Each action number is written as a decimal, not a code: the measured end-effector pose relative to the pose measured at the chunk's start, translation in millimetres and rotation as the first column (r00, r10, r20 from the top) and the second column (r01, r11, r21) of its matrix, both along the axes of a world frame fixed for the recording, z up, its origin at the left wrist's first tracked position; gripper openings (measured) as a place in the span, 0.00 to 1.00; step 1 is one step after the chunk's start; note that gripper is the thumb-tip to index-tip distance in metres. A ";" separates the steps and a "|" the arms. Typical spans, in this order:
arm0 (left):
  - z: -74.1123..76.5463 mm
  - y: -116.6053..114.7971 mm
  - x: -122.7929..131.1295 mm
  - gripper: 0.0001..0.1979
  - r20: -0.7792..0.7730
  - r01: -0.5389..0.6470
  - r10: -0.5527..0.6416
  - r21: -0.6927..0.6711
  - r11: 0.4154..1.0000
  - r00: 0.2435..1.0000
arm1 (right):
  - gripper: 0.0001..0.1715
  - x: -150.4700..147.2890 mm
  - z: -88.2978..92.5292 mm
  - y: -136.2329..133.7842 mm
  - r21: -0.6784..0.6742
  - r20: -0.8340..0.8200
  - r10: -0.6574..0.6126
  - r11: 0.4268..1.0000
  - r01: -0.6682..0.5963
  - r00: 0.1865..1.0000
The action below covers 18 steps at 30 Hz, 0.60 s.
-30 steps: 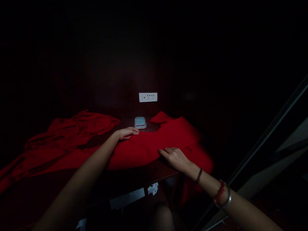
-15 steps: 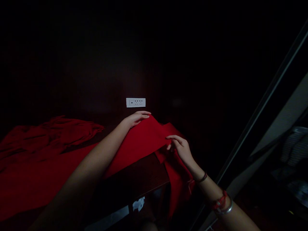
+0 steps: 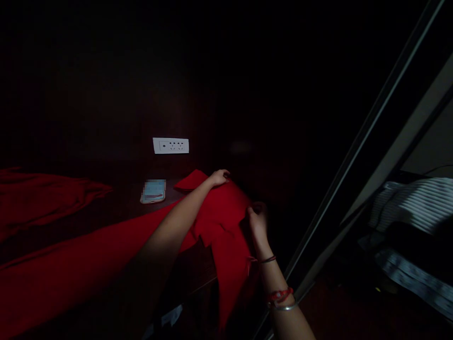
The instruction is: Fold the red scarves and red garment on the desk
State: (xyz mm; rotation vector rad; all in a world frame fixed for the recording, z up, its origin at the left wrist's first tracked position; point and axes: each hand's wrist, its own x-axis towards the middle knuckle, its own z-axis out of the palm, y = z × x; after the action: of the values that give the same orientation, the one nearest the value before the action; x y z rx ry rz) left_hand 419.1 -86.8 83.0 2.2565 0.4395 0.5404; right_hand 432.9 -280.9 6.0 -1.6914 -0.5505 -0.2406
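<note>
- Two hands at the red cloth (image 3: 223,208): left hand (image 3: 220,177) on the far edge; right hand (image 3: 258,222) nearer the wearer, at the right edge.
- Left grip: fingers curled downward over the cloth; whether fabric is pinched cannot be told.
- Right grip: fingers bent inward, thumb toward the cloth; darkness hides the fingertips, so a closed hold cannot be confirmed.
- Red cloth position: laid along the bench (image 3: 196,269) from lower left to the right end; one part hangs down over that end; folds show between the forearms.
- Second red cloth (image 3: 46,193): bunched, at far left.
- Phone (image 3: 153,191): flat on the bench, screen lit; left of the left forearm; below the white socket plate (image 3: 171,146).
- Right wrist: dark band (image 3: 268,259); red bracelet (image 3: 280,295); metal bangle (image 3: 286,307).
- Striped fabric (image 3: 428,203): far right, well apart from both hands.
</note>
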 end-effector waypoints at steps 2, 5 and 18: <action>-3.9 -0.6 -7.7 0.21 0.019 -0.044 0.042 0.066 0.997 0.999 | 0.13 0.5 -4.8 -0.1 -0.056 0.029 0.012 0.998 -0.010 0.999; -9.1 -10.1 -45.4 0.22 0.084 -0.128 0.109 0.265 0.956 0.990 | 0.18 -9.6 -4.9 -7.4 -0.177 0.144 0.048 0.984 -0.022 0.988; -79.3 -72.8 -277.8 0.31 -0.381 0.052 0.236 0.611 0.790 0.894 | 0.16 -50.3 18.0 -28.1 -0.683 0.600 0.552 0.730 0.013 0.579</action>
State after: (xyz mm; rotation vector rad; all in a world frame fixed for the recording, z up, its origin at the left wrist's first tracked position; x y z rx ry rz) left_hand 141.3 -159.7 3.7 3.0234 0.6835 0.2181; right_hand 382.6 -309.0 23.9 -2.0538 -1.7458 -0.6246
